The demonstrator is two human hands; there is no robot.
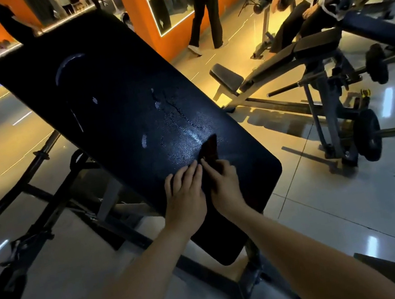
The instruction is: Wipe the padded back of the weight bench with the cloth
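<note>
A dark cloth (210, 151) lies on the padded back (118, 115) of the bench, poking out just beyond the right hand (223, 180), whose grip is pinched closed on its near end. The left hand (185, 192) rests flat beside it, fingers extended, holding nothing, both forearms stretched forward.

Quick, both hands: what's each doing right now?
Left hand: open, flat on the black padded bench back.
Right hand: closed on the dark cloth.
</note>
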